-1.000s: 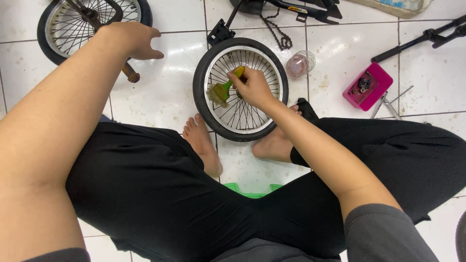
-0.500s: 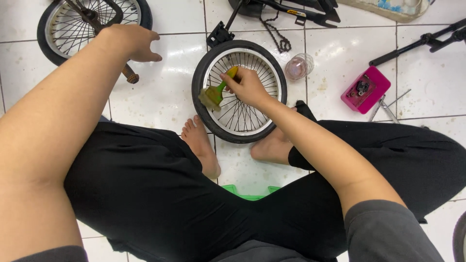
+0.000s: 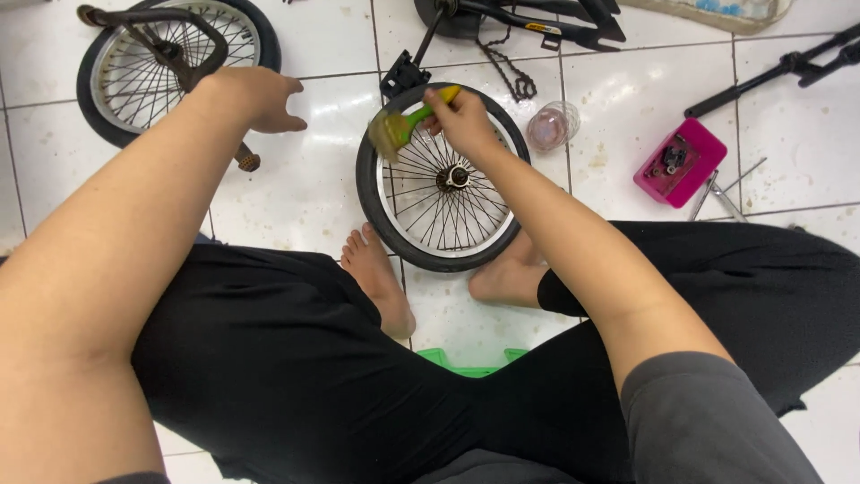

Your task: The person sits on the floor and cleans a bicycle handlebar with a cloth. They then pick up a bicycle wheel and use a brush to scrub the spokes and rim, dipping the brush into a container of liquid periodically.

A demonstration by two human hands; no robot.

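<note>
Right hand [image 3: 464, 116], upper centre of the frame, is closed around the green handle of a brush [image 3: 405, 125]; the brush's tan bristles point left and rest at the upper left rim of a small bicycle wheel [image 3: 439, 179]. This wheel lies flat on the white tiled floor [image 3: 313, 188], black tyre outward, spokes and hub exposed, just above the person's two bare feet [image 3: 381, 278], which touch or nearly touch its lower edge. Left hand [image 3: 260, 94], upper left, is loosely curled with fingers partly spread and grips nothing; it hovers beside a second wheel [image 3: 170, 67] that carries a black fork. Above the central wheel lie a black bicycle frame [image 3: 528, 20] with a pedal and a loose chain [image 3: 512, 76]. Right of the wheel stands a clear glass jar [image 3: 552, 125]; farther right, a pink box [image 3: 679, 163] and metal tools [image 3: 717, 193]. Green stool edge [image 3: 470, 360] shows between the black-trousered legs.
</note>
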